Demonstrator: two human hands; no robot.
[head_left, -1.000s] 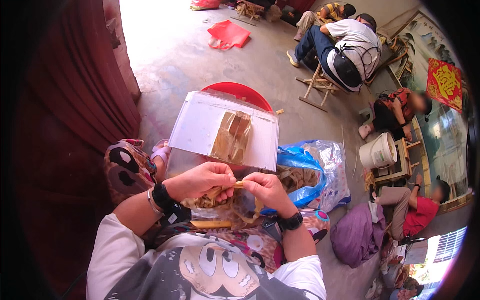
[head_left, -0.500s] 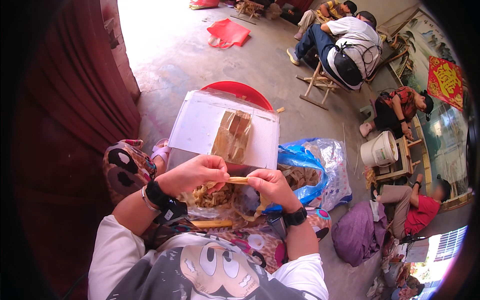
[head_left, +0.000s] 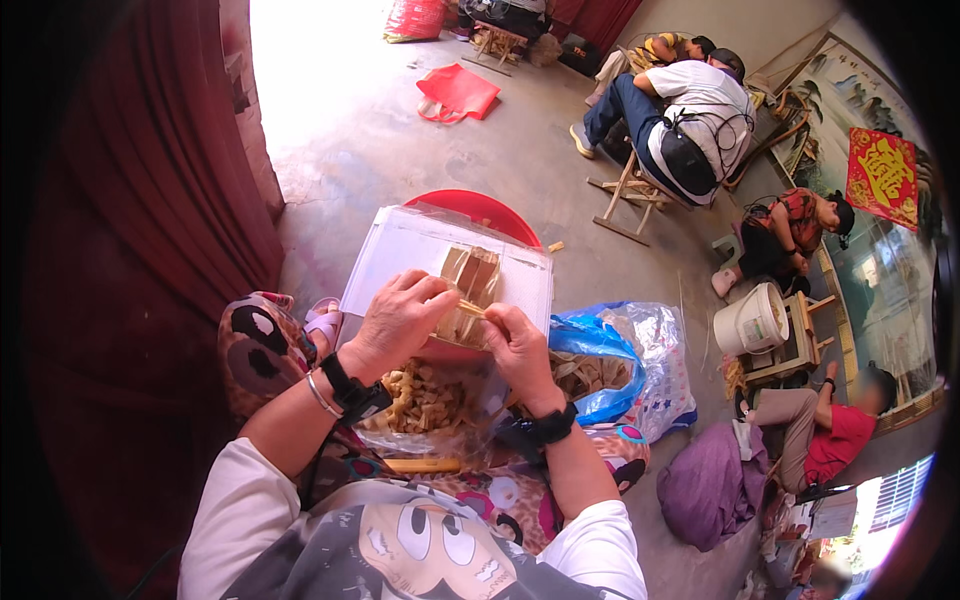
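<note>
Both hands up over the near part of a white board (head_left: 385,262), held close to each other but apart, backs uppermost. Between them one narrow tan strip (head_left: 469,307), short stretch visible, the rest covered by fingers. Left hand (head_left: 402,306): fingers curled, thumb and fingertips pinched on the strip's left end. Right hand (head_left: 520,350): thumb and bent forefinger closed on its right end; other fingers folded under, detail hidden. Black band on each wrist, plus a pale bangle (head_left: 322,394) on the left.

On the board, just beyond the strip: a bundle of brown and tan pieces (head_left: 480,266) in clear wrap, its near part partly covered by the hands. Red basin (head_left: 495,211) shows past the board's far edge.

Nearer the body, below the left hand: clear plastic bag (head_left: 475,405) with a heap of small folded tan pieces (head_left: 415,398). Yellowish rod (head_left: 422,466) lies across the lap, near side of that bag. To the right, a blue-edged bag (head_left: 612,403), mouth open, holding loose tan strips (head_left: 588,373).

Floor, far: red bag (head_left: 458,92), flat. Right: white bucket (head_left: 750,320), tilted in view, beside a low wooden stool (head_left: 800,340); co-workers seated along that side.
</note>
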